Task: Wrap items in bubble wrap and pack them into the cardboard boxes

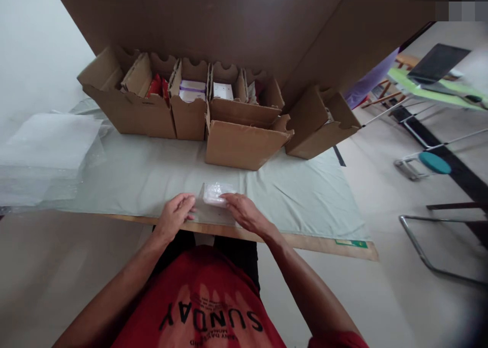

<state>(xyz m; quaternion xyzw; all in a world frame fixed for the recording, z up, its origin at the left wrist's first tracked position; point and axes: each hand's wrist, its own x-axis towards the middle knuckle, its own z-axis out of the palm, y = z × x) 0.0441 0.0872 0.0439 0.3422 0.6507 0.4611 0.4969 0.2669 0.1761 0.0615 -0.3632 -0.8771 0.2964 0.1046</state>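
Observation:
A small packet wrapped in clear, shiny plastic (214, 193) lies near the front edge of the cloth-covered table (152, 160). What is inside the wrapping I cannot make out. On the packet's right side, my right hand (246, 211) has its thumb and fingers closed on the plastic. My left hand (176, 215) hovers just left of the packet, apart from it. Its fingers are loosely bent with a gap between them, and nothing shows in them.
Cardboard bins (190, 118) line the back, some with red packets and white boxes inside. One cardboard bin (244, 142) stands forward of the row, another (305, 129) to its right. A stack of translucent plastic sheets or bags (49, 144) covers the left end. A blue stool (434, 163) stands right.

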